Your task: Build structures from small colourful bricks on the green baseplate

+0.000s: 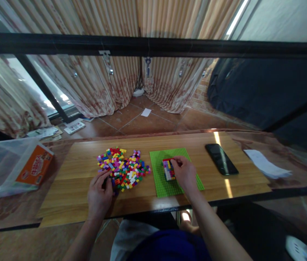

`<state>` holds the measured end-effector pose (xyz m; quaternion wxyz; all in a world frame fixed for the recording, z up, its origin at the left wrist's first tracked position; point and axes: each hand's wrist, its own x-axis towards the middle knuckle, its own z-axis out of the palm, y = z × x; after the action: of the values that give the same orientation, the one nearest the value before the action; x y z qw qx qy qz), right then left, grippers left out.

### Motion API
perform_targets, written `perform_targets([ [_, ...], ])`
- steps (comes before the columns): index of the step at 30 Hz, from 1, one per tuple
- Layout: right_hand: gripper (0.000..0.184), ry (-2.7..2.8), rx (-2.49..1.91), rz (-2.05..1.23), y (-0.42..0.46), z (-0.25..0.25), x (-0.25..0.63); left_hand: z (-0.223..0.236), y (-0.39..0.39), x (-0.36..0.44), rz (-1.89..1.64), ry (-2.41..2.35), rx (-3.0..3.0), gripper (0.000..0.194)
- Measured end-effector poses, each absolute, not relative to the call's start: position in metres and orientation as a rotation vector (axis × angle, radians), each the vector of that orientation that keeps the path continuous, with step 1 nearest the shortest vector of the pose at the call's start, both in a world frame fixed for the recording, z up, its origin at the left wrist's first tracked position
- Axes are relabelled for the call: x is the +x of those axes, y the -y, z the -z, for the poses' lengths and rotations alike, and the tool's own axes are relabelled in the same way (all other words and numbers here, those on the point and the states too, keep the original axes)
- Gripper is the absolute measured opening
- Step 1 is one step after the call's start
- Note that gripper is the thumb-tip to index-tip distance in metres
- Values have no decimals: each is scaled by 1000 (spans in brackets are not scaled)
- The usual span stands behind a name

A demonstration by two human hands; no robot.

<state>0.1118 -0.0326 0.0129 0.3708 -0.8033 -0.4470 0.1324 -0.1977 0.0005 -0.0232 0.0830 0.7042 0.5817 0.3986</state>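
My right hand [185,174] is closed over a small block of multicoloured building bricks [169,171] on a green studded baseplate [160,188]. Its thumb and fingers pinch at the block's far right corner, beside a red brick [166,160] along the far edge. The hand covers part of the block's right side. At the near left edge of a loose pile of small coloured bricks [128,168], my left hand [100,192] has its fingers curled down and its thumb drawn in towards them. Whatever those fingertips hold is too small to make out.
A black phone [221,158] lies right of the baseplate on the wooden table [69,181]. Beyond the table's right end is a white paper [266,164]. A clear plastic bin with an orange label [35,165] stands at the left. A dark rail [153,47] crosses beyond the table.
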Motion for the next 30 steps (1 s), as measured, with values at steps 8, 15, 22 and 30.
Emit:
perform_targets([
  [8, 24, 1191, -2081, -346, 30, -13, 113, 24, 0, -198, -1180, -1742, 2091, 27],
  [15, 24, 1235, -2030, -428, 28, -13, 118, 28, 0, -198, -1194, -1746, 2064, 28],
  [22, 22, 1261, -2039, -393, 27, -16, 123, 27, 2, -196, -1229, -1718, 2023, 26],
  [30, 22, 1542, -1853, -279, 19, -35, 85, 25, 4, -195, -1239, -1716, 2012, 25],
])
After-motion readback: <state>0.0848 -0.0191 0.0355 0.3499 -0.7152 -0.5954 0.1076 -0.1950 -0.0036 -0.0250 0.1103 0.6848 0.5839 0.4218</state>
